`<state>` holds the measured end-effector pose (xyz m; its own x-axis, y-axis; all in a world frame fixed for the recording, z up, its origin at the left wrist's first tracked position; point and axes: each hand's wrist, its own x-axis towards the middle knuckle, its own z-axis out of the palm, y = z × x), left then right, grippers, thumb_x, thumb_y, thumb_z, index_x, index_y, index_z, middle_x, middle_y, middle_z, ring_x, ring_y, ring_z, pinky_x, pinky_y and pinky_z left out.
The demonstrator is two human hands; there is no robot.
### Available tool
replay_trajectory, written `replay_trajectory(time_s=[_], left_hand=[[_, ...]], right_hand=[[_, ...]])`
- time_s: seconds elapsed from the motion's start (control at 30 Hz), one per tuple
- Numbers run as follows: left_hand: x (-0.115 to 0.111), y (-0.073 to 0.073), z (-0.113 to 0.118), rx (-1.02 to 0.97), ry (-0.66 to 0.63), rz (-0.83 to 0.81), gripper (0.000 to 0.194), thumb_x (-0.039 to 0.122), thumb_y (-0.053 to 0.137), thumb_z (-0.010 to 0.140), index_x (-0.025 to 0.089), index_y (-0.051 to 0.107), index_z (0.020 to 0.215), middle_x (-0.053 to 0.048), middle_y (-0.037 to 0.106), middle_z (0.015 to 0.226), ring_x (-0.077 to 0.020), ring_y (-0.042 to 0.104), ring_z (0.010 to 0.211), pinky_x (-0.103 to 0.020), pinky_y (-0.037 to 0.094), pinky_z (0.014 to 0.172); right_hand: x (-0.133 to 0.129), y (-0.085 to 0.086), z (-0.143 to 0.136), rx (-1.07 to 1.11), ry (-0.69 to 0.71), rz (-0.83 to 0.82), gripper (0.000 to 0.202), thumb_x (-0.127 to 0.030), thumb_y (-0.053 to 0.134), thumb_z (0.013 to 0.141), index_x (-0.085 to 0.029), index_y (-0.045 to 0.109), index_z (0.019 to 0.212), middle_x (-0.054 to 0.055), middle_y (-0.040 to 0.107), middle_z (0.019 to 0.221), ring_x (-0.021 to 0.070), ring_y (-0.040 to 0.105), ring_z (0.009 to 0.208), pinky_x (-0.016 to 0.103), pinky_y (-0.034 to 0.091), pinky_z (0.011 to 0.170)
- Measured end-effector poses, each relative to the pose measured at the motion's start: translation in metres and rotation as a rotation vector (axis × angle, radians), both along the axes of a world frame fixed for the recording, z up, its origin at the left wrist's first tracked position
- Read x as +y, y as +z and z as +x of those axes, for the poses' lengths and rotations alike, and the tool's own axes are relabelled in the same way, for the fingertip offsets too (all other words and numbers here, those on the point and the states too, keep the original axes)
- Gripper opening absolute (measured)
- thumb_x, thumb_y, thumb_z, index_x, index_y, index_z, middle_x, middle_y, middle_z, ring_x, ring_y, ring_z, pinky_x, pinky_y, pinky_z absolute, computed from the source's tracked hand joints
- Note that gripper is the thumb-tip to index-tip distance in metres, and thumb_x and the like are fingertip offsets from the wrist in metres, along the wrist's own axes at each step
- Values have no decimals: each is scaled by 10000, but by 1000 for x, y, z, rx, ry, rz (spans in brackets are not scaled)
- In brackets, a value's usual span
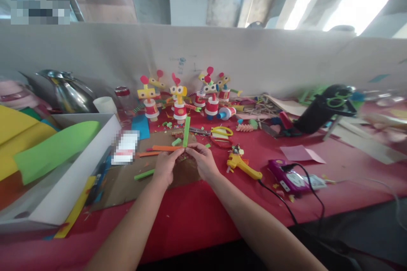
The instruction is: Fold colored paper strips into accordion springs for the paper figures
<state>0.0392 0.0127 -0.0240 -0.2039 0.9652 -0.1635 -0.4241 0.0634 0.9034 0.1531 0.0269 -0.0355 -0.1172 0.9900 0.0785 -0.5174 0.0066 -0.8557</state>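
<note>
My left hand point(165, 165) and my right hand point(203, 161) meet over a brown cardboard sheet point(121, 188), fingertips pinched together. Between them they hold the joined ends of two paper strips. The green strip point(187, 131) stands upright from the fingertips, and the orange strip point(165, 148) stretches out to the left. A second green strip point(143, 174) lies beside my left hand. Beyond the hands are scissors with yellow handles point(221, 131) and a small coiled paper piece point(178, 135). To the right of my right hand rests a yellow glue gun point(243, 167).
Several paper-cup figures point(179, 112) stand along the grey partition. At left are a white box point(73, 178) of coloured sheets and a steel jug point(71, 93). A purple power strip point(291, 178) with black cables lies right, before a black cylindrical object point(318, 110).
</note>
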Motion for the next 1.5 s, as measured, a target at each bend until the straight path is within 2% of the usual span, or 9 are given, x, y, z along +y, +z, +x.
replay_trajectory(time_s=[0.3, 0.47, 0.63, 0.73, 0.93, 1.03, 1.23, 1.4, 1.5], left_hand=[[-1, 7, -5, -27, -48, -111, 208, 235, 794, 516, 119, 710, 666, -51, 706, 626, -140, 642, 619, -220, 455, 579], [1, 8, -10, -52, -59, -124, 191, 196, 794, 519, 120, 710, 672, -46, 706, 619, -123, 646, 609, -194, 459, 566], [4, 5, -12, -21, -86, -96, 194, 195, 802, 515, 97, 709, 654, -50, 689, 585, -110, 617, 564, -190, 452, 546], [3, 6, -11, -21, -71, -100, 195, 198, 808, 520, 91, 706, 647, -39, 676, 567, -101, 605, 553, -185, 440, 533], [-2, 12, -3, -128, -102, -56, 226, 186, 824, 522, 105, 717, 704, -27, 694, 641, -83, 599, 592, -180, 457, 581], [-3, 10, 3, -183, -76, -26, 217, 168, 824, 513, 116, 707, 688, -5, 680, 629, -67, 585, 585, -165, 442, 576], [0, 5, -1, -145, -54, -24, 190, 204, 800, 541, 123, 694, 677, -3, 669, 617, -83, 589, 588, -185, 442, 574], [-2, 12, -6, -77, -83, -65, 194, 198, 790, 540, 132, 694, 695, -14, 689, 666, -102, 632, 643, -169, 433, 547], [-4, 16, -6, -31, -142, -83, 172, 198, 784, 549, 134, 689, 677, -21, 684, 649, -107, 637, 625, -161, 417, 505]], right_hand=[[5, 5, 8, -23, 103, -141, 176, -232, 771, 587, -165, 692, 731, -33, 634, 608, 62, 536, 534, 190, 386, 529], [7, 7, 10, 24, 186, -176, 213, -255, 765, 585, -159, 691, 760, -23, 637, 606, 68, 551, 537, 186, 403, 536], [3, 8, 8, -123, 106, -10, 196, -272, 775, 602, -169, 689, 745, -14, 651, 641, 92, 572, 581, 209, 431, 569], [2, 7, 6, -144, 69, 32, 169, -265, 771, 606, -171, 690, 722, -9, 657, 650, 107, 583, 601, 234, 457, 607], [2, 5, 2, -20, -10, 15, 129, -224, 753, 621, -170, 685, 717, -24, 645, 640, 84, 567, 583, 215, 457, 604], [-1, 4, -2, 57, -41, -3, 118, -207, 746, 625, -172, 676, 714, -26, 644, 661, 82, 568, 586, 216, 462, 606], [-3, 3, -3, 57, 11, -20, 148, -193, 741, 619, -171, 676, 750, -10, 661, 699, 100, 598, 620, 237, 476, 639], [4, 5, 7, 31, 0, -104, 140, -198, 718, 624, -170, 683, 757, -24, 640, 655, 71, 552, 545, 187, 417, 524], [8, 5, 11, 90, 91, -176, 153, -232, 749, 609, -172, 659, 717, -44, 601, 579, 57, 509, 494, 172, 377, 467]])
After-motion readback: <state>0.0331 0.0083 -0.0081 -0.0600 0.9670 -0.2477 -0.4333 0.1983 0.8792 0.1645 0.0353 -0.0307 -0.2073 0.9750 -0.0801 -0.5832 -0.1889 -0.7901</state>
